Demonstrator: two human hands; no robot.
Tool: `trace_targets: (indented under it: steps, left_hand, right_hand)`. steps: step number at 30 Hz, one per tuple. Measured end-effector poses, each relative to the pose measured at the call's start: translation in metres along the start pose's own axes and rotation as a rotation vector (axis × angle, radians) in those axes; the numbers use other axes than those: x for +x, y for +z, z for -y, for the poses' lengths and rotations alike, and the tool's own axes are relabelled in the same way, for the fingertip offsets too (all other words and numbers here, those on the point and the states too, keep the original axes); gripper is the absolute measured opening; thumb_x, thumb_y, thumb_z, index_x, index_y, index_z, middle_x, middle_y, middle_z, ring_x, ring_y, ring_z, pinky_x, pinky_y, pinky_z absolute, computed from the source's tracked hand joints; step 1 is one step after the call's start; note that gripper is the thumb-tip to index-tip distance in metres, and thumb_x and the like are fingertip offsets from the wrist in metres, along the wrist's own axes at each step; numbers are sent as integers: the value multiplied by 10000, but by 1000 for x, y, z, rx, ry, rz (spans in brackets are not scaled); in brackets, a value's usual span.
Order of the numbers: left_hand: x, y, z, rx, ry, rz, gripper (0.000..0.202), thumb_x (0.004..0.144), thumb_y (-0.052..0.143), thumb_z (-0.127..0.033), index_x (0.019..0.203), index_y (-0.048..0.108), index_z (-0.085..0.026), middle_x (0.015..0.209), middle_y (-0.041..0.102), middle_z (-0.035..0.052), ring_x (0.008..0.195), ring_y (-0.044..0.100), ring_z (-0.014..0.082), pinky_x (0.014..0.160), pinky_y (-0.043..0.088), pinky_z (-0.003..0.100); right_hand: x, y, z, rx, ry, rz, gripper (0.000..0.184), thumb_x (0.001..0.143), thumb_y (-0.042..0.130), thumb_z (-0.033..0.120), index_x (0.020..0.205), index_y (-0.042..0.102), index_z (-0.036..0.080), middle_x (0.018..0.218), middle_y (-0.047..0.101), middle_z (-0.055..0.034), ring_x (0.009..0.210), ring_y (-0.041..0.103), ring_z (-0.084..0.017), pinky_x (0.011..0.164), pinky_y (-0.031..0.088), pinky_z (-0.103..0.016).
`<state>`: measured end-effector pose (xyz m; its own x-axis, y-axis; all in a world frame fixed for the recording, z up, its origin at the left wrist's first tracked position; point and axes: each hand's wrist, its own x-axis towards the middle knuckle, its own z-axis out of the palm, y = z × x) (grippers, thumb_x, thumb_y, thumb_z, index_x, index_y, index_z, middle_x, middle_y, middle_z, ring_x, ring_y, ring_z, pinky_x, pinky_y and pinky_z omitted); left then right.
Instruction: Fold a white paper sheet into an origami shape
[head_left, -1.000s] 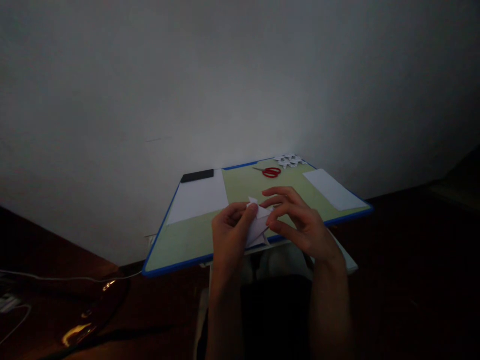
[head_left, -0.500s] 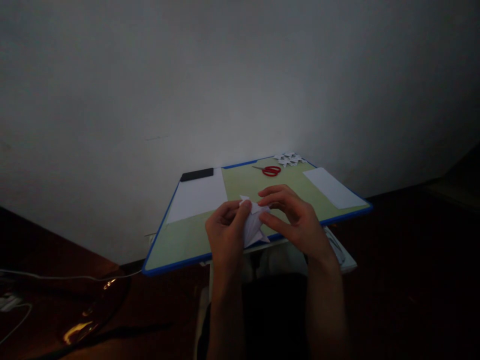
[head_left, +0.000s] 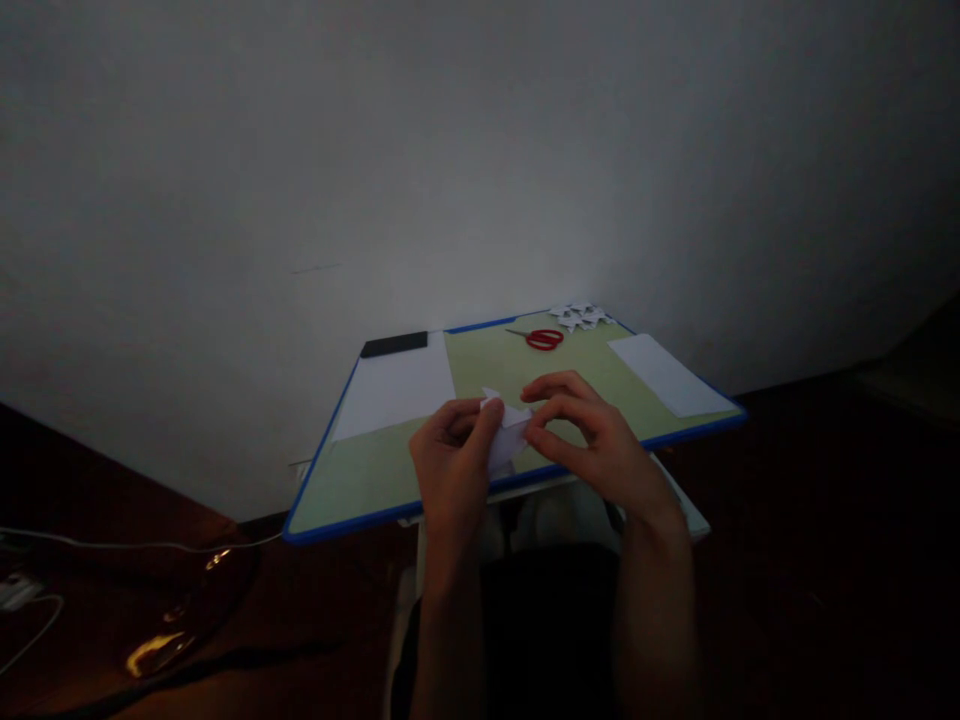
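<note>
A folded piece of white paper [head_left: 508, 440] is held up over the front edge of the table, with a small point sticking up at its top. My left hand [head_left: 454, 455] grips its left side, thumb pressed on the front. At the right edge of the paper, my right hand [head_left: 585, 430] pinches with thumb and a finger, while its index finger arches above. The paper's back and the fingers behind it are hidden.
The green tabletop [head_left: 360, 490] has a blue rim. Red-handled scissors [head_left: 544, 340] lie near the back, beside several small folded white paper pieces [head_left: 581, 317]. White sheets lie left [head_left: 397, 390] and right [head_left: 671, 375]. A flat black object [head_left: 394, 345] rests at the back left, before the wall [head_left: 480, 170].
My right thumb and finger have closed together on the paper's right edge. The lower part of the paper, fanned out with a pointed corner before, now looks smaller and flatter.
</note>
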<state>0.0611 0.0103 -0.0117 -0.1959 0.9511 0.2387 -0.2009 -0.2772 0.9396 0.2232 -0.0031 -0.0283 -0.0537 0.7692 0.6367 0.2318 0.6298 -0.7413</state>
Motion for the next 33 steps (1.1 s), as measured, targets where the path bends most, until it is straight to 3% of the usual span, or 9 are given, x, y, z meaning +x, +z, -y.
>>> trace_targets:
  steps: [6, 13, 20, 24, 29, 33]
  left_hand:
    - [1, 1, 1, 17, 20, 4, 205, 735, 901, -322, 757, 781, -157, 623, 761, 14, 527, 651, 123, 517, 469, 204]
    - [2, 0, 0, -7, -15, -22, 214, 725, 902, -330, 773, 790, -154, 636, 771, 17, 537, 651, 125, 527, 478, 207]
    - [6, -3, 4, -20, -51, -6, 206, 700, 910, -326, 743, 794, -161, 627, 757, 16, 543, 648, 128, 529, 474, 215]
    - [9, -4, 7, -40, -75, 37, 174, 702, 897, -305, 723, 797, -164, 636, 761, 23, 551, 647, 123, 540, 475, 217]
    - [10, -5, 9, -46, -95, 29, 175, 695, 898, -306, 727, 799, -166, 658, 778, 33, 560, 648, 123, 539, 464, 214]
    - [11, -7, 10, -18, -64, 32, 167, 719, 891, -307, 724, 796, -170, 644, 766, 22, 559, 638, 117, 534, 448, 208]
  right_hand:
    - [2, 5, 2, 97, 40, -67, 101, 919, 838, 251, 988, 771, 280, 1151, 679, -37, 1113, 695, -223, 953, 594, -405]
    - [4, 3, 9, -106, -212, -66, 217, 935, 825, 177, 1119, 794, 286, 1153, 755, -47, 1106, 731, -218, 1003, 595, -421]
    - [0, -2, 1, -196, -296, 16, 373, 934, 827, 175, 1274, 791, 324, 1196, 732, -59, 1115, 726, -222, 960, 626, -421]
    - [0, -4, 1, -193, -289, 26, 333, 934, 825, 182, 1241, 805, 311, 1161, 727, -58, 1076, 720, -219, 926, 623, -415]
    - [-2, -6, 3, -151, -243, 2, 122, 937, 821, 199, 1019, 801, 287, 1120, 725, -43, 1094, 712, -235, 974, 592, -449]
    - [-5, -9, -1, -134, -221, 20, 190, 918, 842, 214, 1074, 793, 310, 1153, 663, -41, 1118, 675, -241, 976, 569, -455]
